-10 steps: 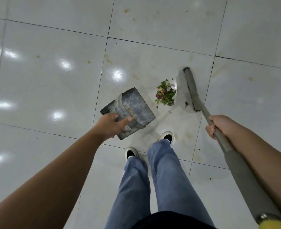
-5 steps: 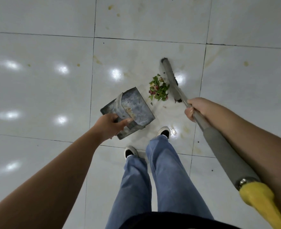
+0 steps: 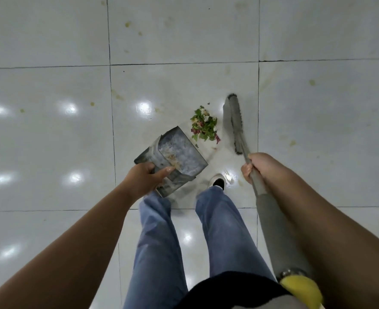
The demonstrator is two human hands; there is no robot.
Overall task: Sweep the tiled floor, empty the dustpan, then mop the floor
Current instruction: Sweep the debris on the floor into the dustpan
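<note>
While you stand over the white tiled floor [image 3: 50,139], your left hand [image 3: 144,179] grips the back edge of the grey metal dustpan [image 3: 173,158], fingers curled under it and thumb laid across the top. The pan is tilted, its open mouth turned toward the litter, and pale crumbs lie scattered inside it. Whether its front lip touches the tile, you cannot tell from this view.

Your right hand [image 3: 258,167] is wrapped around the grey handle of the broom [image 3: 262,188], fingers closed round the shaft just above the head. The broom head [image 3: 235,123] rests on the floor, long and narrow, running away from you. The upper end of the handle turns yellow near the bottom right corner.

Between pan and broom head lies a small pile of debris [image 3: 204,127]: green leaves, reddish-purple scraps and a few white bits. It sits just beside the bristles and near the pan's far corner, touching neither that you can make out. A few stray flecks lie around it.

Yellowish stains dot the tiles, and ceiling lights glare off the glossy surface. Your legs in blue jeans [image 3: 224,230] fill the lower middle, with one black-and-white shoe [image 3: 217,181] showing beside the dustpan.
</note>
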